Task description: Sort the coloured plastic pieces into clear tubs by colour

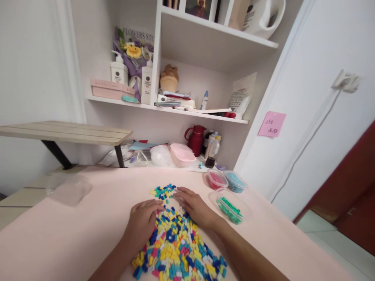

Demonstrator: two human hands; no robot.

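Observation:
A heap of small toy building bricks (171, 253) in yellow, blue, teal, white and red spreads over the pink tabletop in front of me. Beyond it lies a smaller cluster of bricks (164, 191), mostly blue, green and yellow. My left hand (144, 216) rests at the heap's upper left edge, fingers stretched toward the gap between the two groups. From the other side, my right hand (193, 203) reaches in with its fingers apart, tips beside the small cluster. Neither hand shows a brick in its grasp, though the undersides of the fingers are hidden.
At the right stand clear tubs of green bricks (230, 210), red bricks (217, 180) and blue bricks (236, 182). An empty clear container (69, 189) lies at left, near a small raised wooden stand (67, 132). Behind are a pink box (182, 153), a red jug (197, 140) and shelves.

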